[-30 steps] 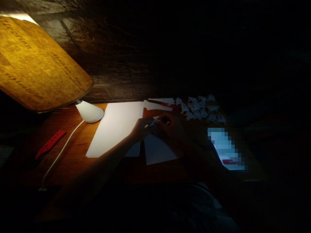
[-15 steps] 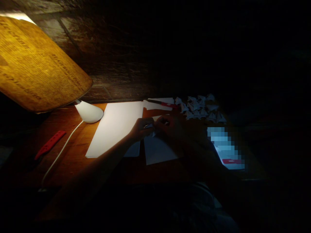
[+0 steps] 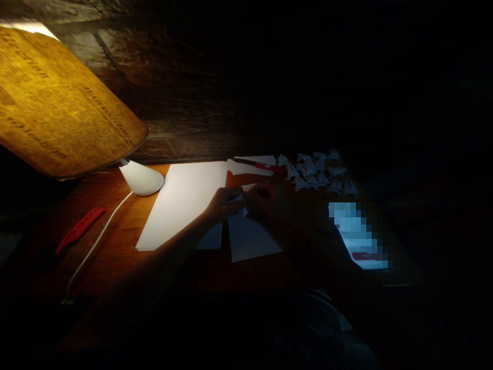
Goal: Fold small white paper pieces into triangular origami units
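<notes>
Presently, left hand (image 3: 222, 203): thumb and fingers clamped on a small folded paper (image 3: 244, 210), above the middle of the desk (image 3: 127, 231), toward its far edge.
Right hand (image 3: 270, 199): in shadow; thumb and forefinger curl into a loop, their tips pinching the same paper, close beside the left hand.
Change: a second ago the folded paper slanted up between the fingertips; now its pointed end hangs below them. Both hands have barely shifted.
Beneath the hands: a loose white sheet (image 3: 248, 240), reaching toward the front edge.
Left of it: a white paper stack (image 3: 185, 205).
Far edge: small papers (image 3: 252, 170) under a red-and-black tool (image 3: 265, 166); folded paper figures (image 3: 307, 168) cluster by the far right corner, as before.
Right edge: a lit smartphone (image 3: 358, 236).
Far left corner: a table lamp (image 3: 141, 178); nearer the left edge, a red strip (image 3: 80, 229).
</notes>
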A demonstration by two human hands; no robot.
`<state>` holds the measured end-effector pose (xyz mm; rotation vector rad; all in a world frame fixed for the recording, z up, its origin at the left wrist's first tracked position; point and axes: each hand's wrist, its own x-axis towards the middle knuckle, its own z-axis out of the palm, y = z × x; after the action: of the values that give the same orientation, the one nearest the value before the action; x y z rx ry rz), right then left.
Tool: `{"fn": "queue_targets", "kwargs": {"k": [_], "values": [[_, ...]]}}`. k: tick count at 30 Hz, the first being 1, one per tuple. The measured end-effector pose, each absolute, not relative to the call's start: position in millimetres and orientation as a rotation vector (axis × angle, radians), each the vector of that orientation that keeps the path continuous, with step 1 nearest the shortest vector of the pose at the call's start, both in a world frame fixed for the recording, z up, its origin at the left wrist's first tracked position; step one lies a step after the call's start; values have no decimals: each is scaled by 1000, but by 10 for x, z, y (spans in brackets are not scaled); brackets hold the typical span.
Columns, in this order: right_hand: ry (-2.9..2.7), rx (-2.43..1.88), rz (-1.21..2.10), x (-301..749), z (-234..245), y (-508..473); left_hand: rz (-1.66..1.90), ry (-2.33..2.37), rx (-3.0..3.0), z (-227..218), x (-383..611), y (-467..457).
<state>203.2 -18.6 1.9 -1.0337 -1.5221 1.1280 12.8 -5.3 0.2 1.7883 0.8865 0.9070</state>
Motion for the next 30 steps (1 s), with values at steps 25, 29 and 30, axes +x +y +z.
{"fn": "queue_targets", "kwargs": {"k": [25,29,30], "values": [[-1554,-1084,1101,2081,22,-162,975,952,1640,-24,133,-53],[-1559,-1063,1127,2082,19,-167,950,959,1620,-38,133,-46],[-1562,-1049,1136,2077,19,-172,949,957,1618,-39,134,-44]]}}
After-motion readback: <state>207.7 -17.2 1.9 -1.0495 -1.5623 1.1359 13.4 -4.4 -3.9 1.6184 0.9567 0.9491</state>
